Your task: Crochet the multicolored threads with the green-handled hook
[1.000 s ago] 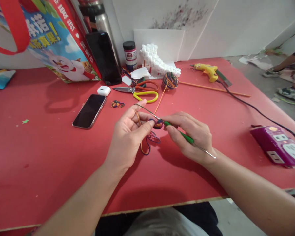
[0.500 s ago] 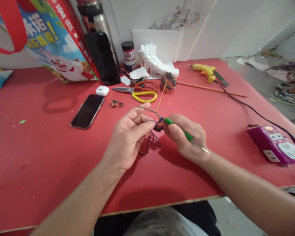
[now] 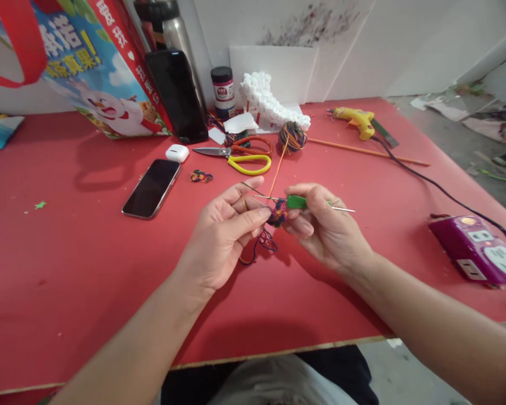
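Between thumb and fingers, my left hand (image 3: 223, 236) pinches a small multicoloured crochet piece (image 3: 278, 214); a strand of yarn runs over its raised index finger. My right hand (image 3: 329, 225) grips a crochet hook (image 3: 297, 202) by its green handle, with the metal shaft lying nearly level across the top of the piece. Below the piece dangles a loose dark yarn tail (image 3: 266, 241). An orange strand leads back to the variegated yarn ball (image 3: 292, 138) behind my hands. The hook's tip is close to the yarn, but I cannot tell whether it is inside a loop.
Scissors (image 3: 248, 164), a small crocheted scrap (image 3: 201, 176), a phone (image 3: 152, 188) and a white earbud case (image 3: 177, 153) lie beyond my left hand. A yellow glue gun (image 3: 356, 121) and a purple power box (image 3: 478, 247) with a cable are at right. A gift bag (image 3: 109, 84) stands back left.
The hook has swung from slanting down toward my wrist to nearly level, its tip now left of the piece. My right fingers have loosened and spread somewhat around the handle.
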`<action>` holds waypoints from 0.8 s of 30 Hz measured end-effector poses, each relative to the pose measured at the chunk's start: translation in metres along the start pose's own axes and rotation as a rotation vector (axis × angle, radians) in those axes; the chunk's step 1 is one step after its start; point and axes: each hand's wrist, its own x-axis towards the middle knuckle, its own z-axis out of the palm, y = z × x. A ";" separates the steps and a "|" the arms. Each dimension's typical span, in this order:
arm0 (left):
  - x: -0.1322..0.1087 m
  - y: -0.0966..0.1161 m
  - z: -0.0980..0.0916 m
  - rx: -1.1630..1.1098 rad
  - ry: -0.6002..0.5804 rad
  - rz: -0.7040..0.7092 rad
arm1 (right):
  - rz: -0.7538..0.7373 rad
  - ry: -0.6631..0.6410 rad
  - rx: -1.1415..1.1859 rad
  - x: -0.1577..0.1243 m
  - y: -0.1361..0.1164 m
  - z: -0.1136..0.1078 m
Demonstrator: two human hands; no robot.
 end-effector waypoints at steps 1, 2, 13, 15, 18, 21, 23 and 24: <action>0.000 0.000 0.000 0.001 -0.003 -0.004 | 0.035 -0.015 0.020 0.001 0.000 0.000; 0.000 0.000 0.001 0.006 -0.004 -0.007 | 0.070 -0.033 0.036 0.002 -0.001 -0.001; -0.004 0.002 0.001 0.167 -0.084 0.018 | 0.070 -0.090 -0.180 0.008 -0.024 -0.020; -0.004 0.002 0.001 0.168 -0.086 0.023 | 0.055 -0.088 -0.195 0.009 -0.025 -0.021; -0.004 0.002 0.001 0.178 -0.075 0.036 | 0.037 -0.072 -0.217 0.009 -0.025 -0.021; -0.004 0.002 0.001 0.196 -0.049 0.059 | 0.008 -0.028 -0.254 0.009 -0.026 -0.020; -0.004 0.002 0.001 0.194 -0.035 0.064 | -0.016 0.004 -0.280 0.010 -0.026 -0.020; -0.004 0.002 0.001 0.186 -0.031 0.063 | -0.026 0.018 -0.290 0.010 -0.026 -0.020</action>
